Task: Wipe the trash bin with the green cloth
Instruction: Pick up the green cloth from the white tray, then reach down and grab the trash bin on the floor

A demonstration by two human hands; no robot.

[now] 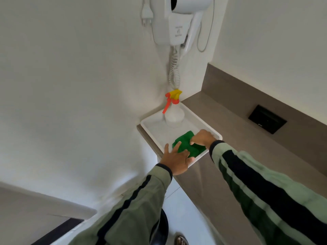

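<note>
The green cloth (187,145) is lying bunched in the near corner of a white tray (154,129), and both hands are on it. The right hand (203,137) is pinching a fold of the cloth between thumb and fingers, knuckles up. The left hand (177,160) is resting with its fingers spread, fingertips lying on the cloth's near edge and the palm hanging over the tray's near rim, not gripping anything. The two hands are sitting close together with the cloth between them. Both arms are wearing pale green sleeves with dark stripes.

Farther back in the same tray, a white spray bottle (174,115) with a red and yellow trigger head is standing upright, well apart from the cloth. The tray is sitting at the end of a grey-brown desk (230,124) that is running along the wall, with a black panel (267,119) set in its raised back. Above, a white hair dryer (180,20) is hanging in its wall holder, its coiled cord dropping toward the bottle. Below the arms, a dark rounded object (161,228), possibly the trash bin, is showing on the pale floor, mostly hidden.
</note>
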